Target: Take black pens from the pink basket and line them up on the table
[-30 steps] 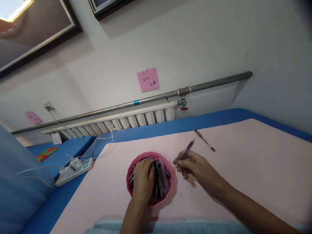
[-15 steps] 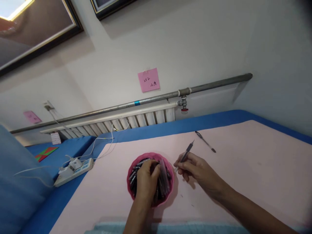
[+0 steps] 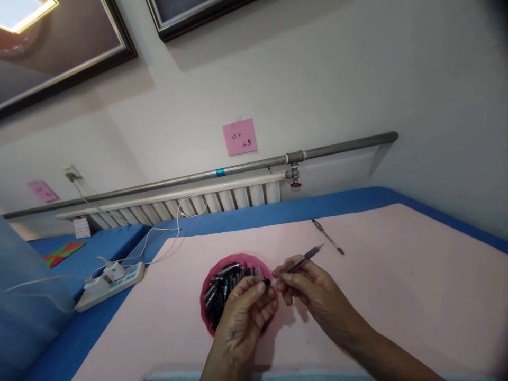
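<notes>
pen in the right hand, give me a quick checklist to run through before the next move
1. Right hand gripping the pen: ok, between thumb and fingers.
2. Pen's tip clear of both hands: ok, it points away.
3. Left hand holding the small black piece: ok, at its fingertips.
4. Piece seated on the pen's rear end: cannot tell, too small.
5. Spare pen out of the way: ok, lying apart on the pink sheet.
</notes>
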`<act>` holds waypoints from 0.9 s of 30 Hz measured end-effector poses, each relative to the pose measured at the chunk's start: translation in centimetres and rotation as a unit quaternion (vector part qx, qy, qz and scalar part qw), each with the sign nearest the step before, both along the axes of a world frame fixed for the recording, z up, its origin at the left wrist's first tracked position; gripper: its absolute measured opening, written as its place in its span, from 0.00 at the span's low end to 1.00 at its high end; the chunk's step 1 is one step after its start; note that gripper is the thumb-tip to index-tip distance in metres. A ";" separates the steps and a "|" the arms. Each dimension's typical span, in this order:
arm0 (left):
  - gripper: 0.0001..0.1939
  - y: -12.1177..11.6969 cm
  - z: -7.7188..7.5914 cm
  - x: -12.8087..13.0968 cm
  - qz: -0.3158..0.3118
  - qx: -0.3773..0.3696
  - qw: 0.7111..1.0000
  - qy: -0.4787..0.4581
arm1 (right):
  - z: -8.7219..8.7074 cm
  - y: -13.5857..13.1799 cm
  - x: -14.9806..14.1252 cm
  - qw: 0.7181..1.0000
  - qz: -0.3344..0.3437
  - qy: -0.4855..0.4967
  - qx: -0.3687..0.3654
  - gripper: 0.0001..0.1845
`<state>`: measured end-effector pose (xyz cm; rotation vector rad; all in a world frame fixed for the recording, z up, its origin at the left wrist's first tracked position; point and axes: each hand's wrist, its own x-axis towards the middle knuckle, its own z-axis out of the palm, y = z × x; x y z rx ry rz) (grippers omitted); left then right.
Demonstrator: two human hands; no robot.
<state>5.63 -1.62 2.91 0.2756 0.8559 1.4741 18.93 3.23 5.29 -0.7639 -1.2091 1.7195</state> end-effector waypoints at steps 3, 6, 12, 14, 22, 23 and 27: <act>0.09 0.0 -0.1 0.2 -0.001 -0.005 1.000 -0.003 | 0.0 0.1 0.0 1.000 -0.003 0.009 -0.005 0.08; 0.09 -0.2 0.0 0.3 -0.002 -0.002 1.000 -0.002 | 0.0 0.0 0.0 1.000 0.000 0.021 -0.010 0.08; 0.10 -0.3 0.2 0.1 -0.020 -0.003 1.000 0.002 | 0.0 0.1 0.0 0.999 0.006 0.034 -0.022 0.09; 0.09 -0.3 0.1 0.2 -0.030 0.000 1.000 0.005 | -0.1 0.2 0.1 0.999 0.015 0.032 -0.021 0.08; 0.08 -0.5 -0.2 0.4 -0.016 -0.007 0.999 -0.028 | -0.2 0.2 0.2 0.999 0.001 0.017 0.042 0.04; 0.08 -0.5 -0.2 0.4 -0.013 -0.009 0.999 -0.033 | -0.1 0.1 0.3 0.998 -0.005 0.012 0.058 0.04; 0.07 -0.5 -0.2 0.4 -0.020 -0.005 0.999 -0.031 | 0.1 0.2 0.5 0.996 0.007 -0.012 0.088 0.03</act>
